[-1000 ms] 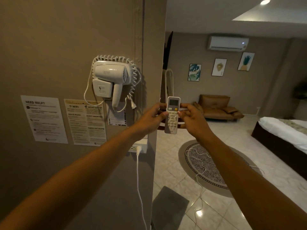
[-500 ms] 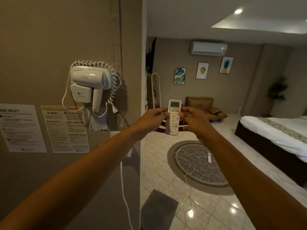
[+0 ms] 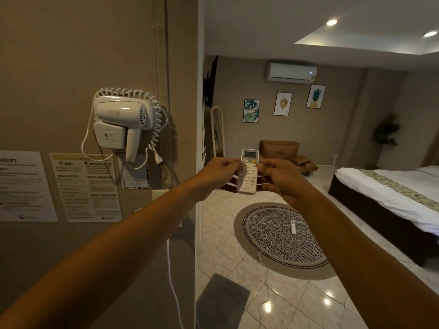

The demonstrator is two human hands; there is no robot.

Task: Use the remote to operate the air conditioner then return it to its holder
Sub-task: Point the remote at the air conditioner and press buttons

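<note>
A white remote (image 3: 248, 170) with a small screen and an orange button stands upright in front of me, held at arm's length. My left hand (image 3: 219, 173) grips its left side and my right hand (image 3: 279, 176) grips its right side, thumbs on the buttons. The white air conditioner (image 3: 291, 72) hangs high on the far wall, a small light showing at its right end. No remote holder is visible.
A wall-mounted hair dryer (image 3: 121, 122) with coiled cord hangs on the near wall above printed notices (image 3: 85, 186). A round rug (image 3: 282, 238) with a white cable lies on the tiled floor. A bed (image 3: 389, 198) stands right, a brown sofa (image 3: 285, 153) at the back.
The view has shifted slightly right and down between frames. Both hands keep hold of the remote, and the thumbs have moved a little over its buttons.
</note>
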